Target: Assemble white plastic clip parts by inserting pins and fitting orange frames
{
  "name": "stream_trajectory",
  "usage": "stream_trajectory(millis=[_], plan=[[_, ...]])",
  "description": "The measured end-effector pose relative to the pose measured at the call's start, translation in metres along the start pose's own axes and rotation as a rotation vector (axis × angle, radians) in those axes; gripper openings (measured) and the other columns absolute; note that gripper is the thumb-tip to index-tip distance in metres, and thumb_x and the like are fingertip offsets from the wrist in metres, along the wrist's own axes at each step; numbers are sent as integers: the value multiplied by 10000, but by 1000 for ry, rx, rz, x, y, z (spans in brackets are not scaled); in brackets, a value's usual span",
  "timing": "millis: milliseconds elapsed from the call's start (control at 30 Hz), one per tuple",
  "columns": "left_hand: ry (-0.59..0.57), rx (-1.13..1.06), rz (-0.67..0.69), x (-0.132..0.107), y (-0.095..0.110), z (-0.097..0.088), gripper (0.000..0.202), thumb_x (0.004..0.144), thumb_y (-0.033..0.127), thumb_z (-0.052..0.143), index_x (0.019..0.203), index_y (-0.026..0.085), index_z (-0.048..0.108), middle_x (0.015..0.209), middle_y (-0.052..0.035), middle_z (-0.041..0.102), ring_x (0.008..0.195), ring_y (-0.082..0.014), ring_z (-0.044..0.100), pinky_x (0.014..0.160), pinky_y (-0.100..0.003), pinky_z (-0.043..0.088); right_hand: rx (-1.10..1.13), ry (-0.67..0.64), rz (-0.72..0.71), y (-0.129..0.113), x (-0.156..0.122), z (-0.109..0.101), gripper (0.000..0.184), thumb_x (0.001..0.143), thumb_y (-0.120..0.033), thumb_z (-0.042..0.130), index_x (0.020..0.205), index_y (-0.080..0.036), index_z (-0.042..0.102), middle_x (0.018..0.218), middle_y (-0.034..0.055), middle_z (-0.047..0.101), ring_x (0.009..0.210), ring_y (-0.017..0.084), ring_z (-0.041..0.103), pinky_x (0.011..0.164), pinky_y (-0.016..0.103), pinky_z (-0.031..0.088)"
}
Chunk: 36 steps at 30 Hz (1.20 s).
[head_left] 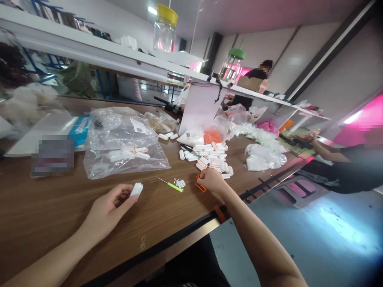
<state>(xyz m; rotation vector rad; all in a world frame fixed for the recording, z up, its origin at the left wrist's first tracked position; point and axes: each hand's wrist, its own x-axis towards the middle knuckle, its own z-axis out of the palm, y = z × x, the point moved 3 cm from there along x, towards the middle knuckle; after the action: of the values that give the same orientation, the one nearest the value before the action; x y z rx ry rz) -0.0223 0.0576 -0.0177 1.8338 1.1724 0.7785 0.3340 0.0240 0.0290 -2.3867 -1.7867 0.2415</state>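
Observation:
My left hand (115, 201) is raised over the near left part of the table and grips a small white plastic block (137, 189) between thumb and fingers. On the right, my right hand (212, 180) reaches down with fingers pinched on a thin orange rectangular frame (201, 187) at the tabletop. Just beyond it lies a pile of white plastic cases (211, 153), a few with orange edging. Between the hands are a thin metal tool with a yellow-green handle (175, 186) and a small heap of tiny white parts (180, 183).
A clear plastic bag (119, 135) with white pieces lies on the left of the wooden table (158, 223). More bags (265, 157) are at the right. A shelf (98, 50) holding jars (165, 30) runs above. A co-worker (344, 159) sits at the right.

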Motion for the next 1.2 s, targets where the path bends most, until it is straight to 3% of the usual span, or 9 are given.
stream_trajectory(millis=[233, 433, 600, 833, 1000, 1100, 1200], plan=[[22, -126, -1, 5, 7, -1, 426, 813, 541, 652, 1086, 220, 591, 1067, -68, 691, 948, -253, 645, 880, -396, 519, 296, 34, -26, 28, 6, -23, 208, 749, -337, 637, 708, -153, 727, 627, 17, 666, 603, 134, 578, 543, 222, 377], [-21, -291, -68, 2, 42, -9, 433, 813, 512, 672, 1104, 199, 598, 1059, -84, 681, 854, -210, 623, 622, -279, 502, 556, 71, -3, 52, 17, -42, 427, 709, -525, 638, 740, -106, 715, 535, 2, 575, 487, 104, 458, 458, 223, 322], [-70, -436, -107, 7, 63, -3, 482, 825, 467, 678, 1225, 219, 575, 1098, -90, 679, 867, -197, 623, 621, -266, 489, 684, 73, -6, 52, 28, -42, 515, 661, -610, 660, 749, -104, 698, 524, -15, 541, 471, 84, 402, 448, 223, 298], [-99, -725, -143, 20, 39, 23, 485, 803, 421, 721, 1209, 199, 574, 963, -57, 677, 743, -125, 607, 545, -198, 417, 711, -8, -26, 48, 36, -40, 471, 640, -579, 713, 686, -111, 689, 509, -15, 538, 462, 81, 410, 432, 218, 287], [-176, -795, -127, 20, 30, 26, 523, 728, 428, 792, 1139, 167, 602, 886, -48, 671, 705, -134, 614, 520, -206, 427, 700, -32, -26, 54, 49, -43, 470, 635, -580, 744, 667, -114, 691, 474, 12, 540, 413, 86, 387, 397, 233, 278], [-189, -879, -128, 24, 28, 25, 517, 692, 406, 826, 1089, 168, 594, 863, -38, 669, 685, -130, 624, 497, -197, 425, 695, 10, -22, 38, 55, -47, 456, 688, -563, 735, 770, -115, 727, 497, 56, 582, 418, 110, 435, 401, 257, 313], [-193, -910, -139, 26, 25, 23, 535, 674, 410, 838, 1073, 174, 570, 920, -61, 693, 686, -140, 650, 489, -195, 433, 701, -42, -76, -9, 48, -50, 458, 726, -587, 702, 819, -139, 726, 482, 37, 579, 384, 112, 445, 387, 248, 331]])
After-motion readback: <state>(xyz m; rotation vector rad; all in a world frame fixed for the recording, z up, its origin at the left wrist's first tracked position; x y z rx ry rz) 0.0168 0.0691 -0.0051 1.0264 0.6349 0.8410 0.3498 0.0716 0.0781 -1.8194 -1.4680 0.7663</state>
